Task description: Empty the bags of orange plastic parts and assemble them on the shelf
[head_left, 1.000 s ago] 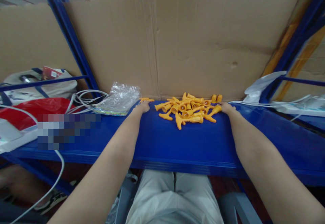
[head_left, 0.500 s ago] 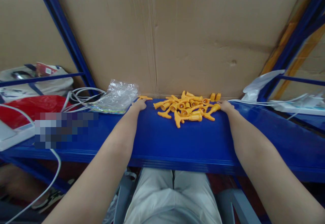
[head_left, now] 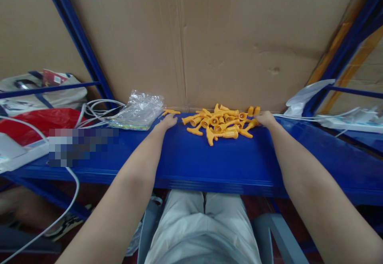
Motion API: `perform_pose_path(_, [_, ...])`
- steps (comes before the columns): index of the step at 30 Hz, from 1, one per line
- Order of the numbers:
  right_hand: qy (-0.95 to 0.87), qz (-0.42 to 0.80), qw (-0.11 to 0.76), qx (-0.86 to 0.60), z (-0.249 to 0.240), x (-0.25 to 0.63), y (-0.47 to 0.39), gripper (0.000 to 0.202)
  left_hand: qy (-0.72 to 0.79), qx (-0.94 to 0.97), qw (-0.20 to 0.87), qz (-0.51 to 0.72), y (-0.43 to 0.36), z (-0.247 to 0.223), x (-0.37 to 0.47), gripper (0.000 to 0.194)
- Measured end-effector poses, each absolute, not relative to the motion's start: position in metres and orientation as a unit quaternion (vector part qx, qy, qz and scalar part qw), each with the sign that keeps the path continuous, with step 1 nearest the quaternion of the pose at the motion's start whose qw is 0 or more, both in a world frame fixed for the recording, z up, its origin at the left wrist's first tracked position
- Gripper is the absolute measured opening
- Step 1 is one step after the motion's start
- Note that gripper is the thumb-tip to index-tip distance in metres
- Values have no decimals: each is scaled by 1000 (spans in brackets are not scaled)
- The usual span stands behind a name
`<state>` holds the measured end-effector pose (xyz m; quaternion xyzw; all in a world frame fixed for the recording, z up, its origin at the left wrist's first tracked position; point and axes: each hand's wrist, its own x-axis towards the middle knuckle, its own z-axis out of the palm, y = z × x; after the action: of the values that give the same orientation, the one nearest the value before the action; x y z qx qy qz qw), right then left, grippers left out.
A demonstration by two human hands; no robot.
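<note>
A pile of orange-yellow plastic corkscrew parts (head_left: pixel 223 124) lies on the blue table (head_left: pixel 209 164), with T-shaped handles and hollow flared sleeves mixed together. My left hand (head_left: pixel 168 121) rests on the table left of the pile, fingers loosely out and nothing visible in them. Just behind it lies a separate orange T-handled corkscrew (head_left: pixel 171 112), whose metal spiral seems to point left. At the pile's right edge is my right hand (head_left: pixel 265 118), against a T-handled piece (head_left: pixel 248 130); its fingertips are partly hidden, so I cannot tell whether it grips. Two short orange sleeves (head_left: pixel 253 110) stand behind the pile.
A clear plastic bag (head_left: pixel 139 110) and coiled white cables (head_left: pixel 97 110) lie to the left, near a red bag (head_left: pixel 44 122). A tall cardboard sheet (head_left: pixel 224 44) closes off the back between blue frame posts. White cables and a power strip (head_left: pixel 356 124) run along the right.
My right hand has shifted slightly left and inward, covering the end of the T-handled piece. My left hand has moved a little right. The view has tilted slightly down.
</note>
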<state>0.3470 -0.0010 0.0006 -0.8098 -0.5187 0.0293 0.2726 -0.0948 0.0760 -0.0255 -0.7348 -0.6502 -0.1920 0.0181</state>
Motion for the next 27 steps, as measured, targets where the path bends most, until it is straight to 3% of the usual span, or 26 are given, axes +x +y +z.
perform_pose_path(5, [-510, 51, 298, -805, -3, 346, -9, 29, -682, -717, -24, -145, 58, -28, -86, 53])
perform_pose_path(9, [-523, 80, 309, -790, -2, 342, -15, 39, -672, -719, -35, -175, 52, -21, -87, 53])
perform_pose_path(14, [-539, 92, 343, -764, 10, 336, -18, 36, -654, -720, 7, -235, 45, -11, -81, 49])
perform_pose_path(18, [-532, -4, 447, -719, 28, 333, -13, 27, -573, -762, 62, -296, 37, 1, -63, 46])
perform_pose_path(22, [-576, -145, 559, -579, 44, 317, -4, 23, -456, -817, 103, -339, 20, 10, -39, 42])
perform_pose_path(27, [-673, -207, 575, -415, 52, 258, -12, 27, -348, -872, 121, -321, -12, 12, -4, 44])
